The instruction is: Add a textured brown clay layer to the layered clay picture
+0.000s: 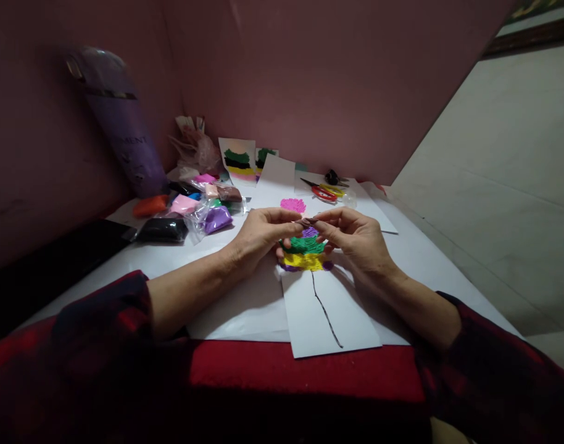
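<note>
Between the fingertips of both my hands is a small piece of brown modelling clay (308, 222). My left hand (268, 229) pinches it from one side, and my right hand (351, 235) pinches it from the other. Below them lies a white card (328, 314) with a thin dark line drawn down its lower part. Textured bands of coloured clay cover the card's upper part: a yellow band (305, 261), a green band (303, 245), some purple and a pink patch (293, 205). My fingers partly hide the middle of this clay picture.
Packets of coloured clay, such as a black one (162, 230) and a purple one (218, 219), lie to the left. A purple bottle (122, 129) stands behind them. Red-handled scissors (324, 195) lie at the back right. Painted cards (238, 161) lean near the pink wall.
</note>
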Demonstrator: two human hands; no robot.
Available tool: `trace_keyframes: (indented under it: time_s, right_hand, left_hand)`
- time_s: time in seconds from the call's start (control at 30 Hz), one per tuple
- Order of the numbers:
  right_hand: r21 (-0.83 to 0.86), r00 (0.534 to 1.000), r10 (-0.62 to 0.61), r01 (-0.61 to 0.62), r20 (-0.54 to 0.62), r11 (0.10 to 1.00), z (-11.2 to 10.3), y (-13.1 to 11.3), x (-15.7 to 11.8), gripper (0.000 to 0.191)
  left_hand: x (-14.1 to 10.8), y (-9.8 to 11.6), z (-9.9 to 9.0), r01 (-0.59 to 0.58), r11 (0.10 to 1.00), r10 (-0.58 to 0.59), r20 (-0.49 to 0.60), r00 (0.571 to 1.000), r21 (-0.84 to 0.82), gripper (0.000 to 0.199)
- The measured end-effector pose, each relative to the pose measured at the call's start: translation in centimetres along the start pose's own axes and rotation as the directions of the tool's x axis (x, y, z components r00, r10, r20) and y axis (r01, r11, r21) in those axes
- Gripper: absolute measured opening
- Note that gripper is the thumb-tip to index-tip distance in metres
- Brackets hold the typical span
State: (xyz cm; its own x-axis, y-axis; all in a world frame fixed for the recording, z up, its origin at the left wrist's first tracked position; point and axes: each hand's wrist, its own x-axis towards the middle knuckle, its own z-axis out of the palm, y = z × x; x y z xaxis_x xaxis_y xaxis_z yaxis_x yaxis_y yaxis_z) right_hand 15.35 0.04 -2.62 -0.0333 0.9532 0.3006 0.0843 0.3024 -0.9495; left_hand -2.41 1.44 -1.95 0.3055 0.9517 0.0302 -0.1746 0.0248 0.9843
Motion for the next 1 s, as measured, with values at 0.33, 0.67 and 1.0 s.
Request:
trace_keyframes:
  time_s: [0.33,0.67,1.0]
  right_hand:
    - [0.064,0.996,-0.012,0.006,0.089,0.998,0.07,0.29,-0.04,0.030]
    - [-0.015,0.993,-0.033,0.035,0.114,0.999,0.15,0.20,-0.28,0.023]
    - [-0.071,0.996,-0.055,0.060,0.072,0.996,0.32,-0.15,-0.42,0.016]
  left_hand:
    - [-0.12,0.03,0.36,-0.001,0.998,-0.001,0.039,0.999,0.060,0.007]
    - [-0.09,0.10,0.33,0.001,0.999,-0.005,0.080,0.997,0.047,0.006]
    - [-0.06,0.10,0.34,-0.076,0.991,0.064,0.104,0.992,0.113,0.005]
